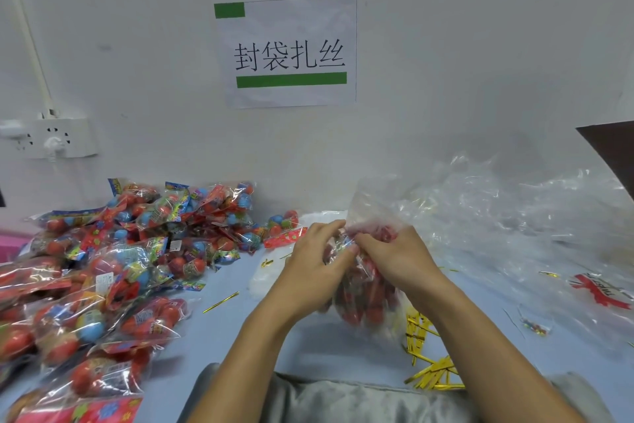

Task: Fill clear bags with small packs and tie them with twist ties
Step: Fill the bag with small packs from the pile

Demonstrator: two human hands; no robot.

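Both hands pinch the gathered neck of a clear bag [363, 299] of red packs, held just above the desk [240, 326] — left hand [315, 261] and right hand [394, 259] touching at the fingertips. Loose small packs [113, 261] lie heaped at left; gold twist ties [425, 364] lie scattered near the right forearm.

— What are your hands doing?
— Your left hand [314, 264] and right hand [394, 259] are both pinching the neck of a clear bag [368, 299] holding red packs.
— And around you?
— Small packs [113, 268] are lying heaped at your left; gold twist ties [429, 354] are lying beside your right forearm, empty bags [514, 216] beyond.
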